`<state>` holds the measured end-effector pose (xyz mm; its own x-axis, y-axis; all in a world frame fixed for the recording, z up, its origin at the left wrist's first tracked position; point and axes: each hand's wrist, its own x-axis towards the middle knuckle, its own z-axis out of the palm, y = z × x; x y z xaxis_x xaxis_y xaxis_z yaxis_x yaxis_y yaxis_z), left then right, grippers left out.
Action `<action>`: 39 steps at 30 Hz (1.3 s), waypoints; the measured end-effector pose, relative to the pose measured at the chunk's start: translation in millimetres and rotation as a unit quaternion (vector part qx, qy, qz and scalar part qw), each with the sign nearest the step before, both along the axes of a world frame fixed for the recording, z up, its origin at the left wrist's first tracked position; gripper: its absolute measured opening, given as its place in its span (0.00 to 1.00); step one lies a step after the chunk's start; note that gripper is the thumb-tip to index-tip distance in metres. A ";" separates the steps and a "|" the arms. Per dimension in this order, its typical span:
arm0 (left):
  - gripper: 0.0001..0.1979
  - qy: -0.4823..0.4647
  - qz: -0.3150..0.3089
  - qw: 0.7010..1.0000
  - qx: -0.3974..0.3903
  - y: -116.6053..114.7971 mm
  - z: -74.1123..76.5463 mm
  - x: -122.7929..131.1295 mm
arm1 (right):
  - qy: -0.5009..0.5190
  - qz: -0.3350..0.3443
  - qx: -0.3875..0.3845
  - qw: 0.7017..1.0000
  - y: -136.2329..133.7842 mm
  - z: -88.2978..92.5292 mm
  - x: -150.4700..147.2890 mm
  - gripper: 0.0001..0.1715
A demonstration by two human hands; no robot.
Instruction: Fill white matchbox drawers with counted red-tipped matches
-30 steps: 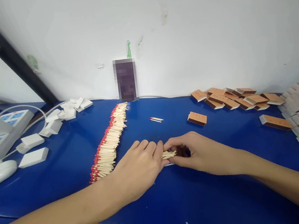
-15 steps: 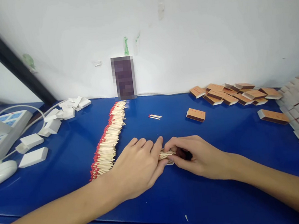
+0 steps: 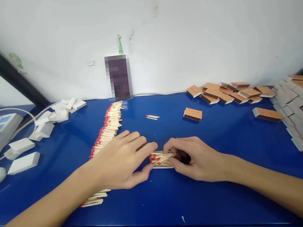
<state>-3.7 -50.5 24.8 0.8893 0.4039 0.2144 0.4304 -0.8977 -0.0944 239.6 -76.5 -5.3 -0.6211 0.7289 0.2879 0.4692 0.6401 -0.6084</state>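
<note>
Between my hands lies a small white matchbox tray (image 3: 163, 168) with red-tipped matches (image 3: 160, 158) piled loosely in it. My right hand (image 3: 200, 159) pinches the plain ends of some matches over the tray's right side; its curled fingers hide that end. At the tray's left end is my left hand (image 3: 124, 162), its thumb and index finger apart near the match heads and its other fingers stretched out. Under and behind my left hand runs a long row of matches (image 3: 110, 122), heads to the left.
Three loose matches (image 3: 152, 117) lie beyond the tray. A single matchbox (image 3: 192, 114) sits behind my right hand, before a heap of matchboxes (image 3: 217, 93). Stacked boxes (image 3: 301, 111) stand at right. White trays (image 3: 25, 162) and a power strip (image 3: 3, 134) are at left.
My left hand has drawn back to the left and its thumb and index finger have parted, uncovering match heads in the tray. My right hand keeps its pinch. The view has shifted slightly.
</note>
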 end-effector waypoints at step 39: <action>0.11 0.016 0.020 1.000 -0.008 2.4 -7.9 4.4 | -0.062 0.011 0.128 0.990 -0.1 -4.7 0.4 0.10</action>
<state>0.7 -48.1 16.9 0.8786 0.4427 0.1790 0.4632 -0.8813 -0.0940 240.0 -76.7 -10.0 -0.6780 0.6276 0.3826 0.5143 0.7769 -0.3632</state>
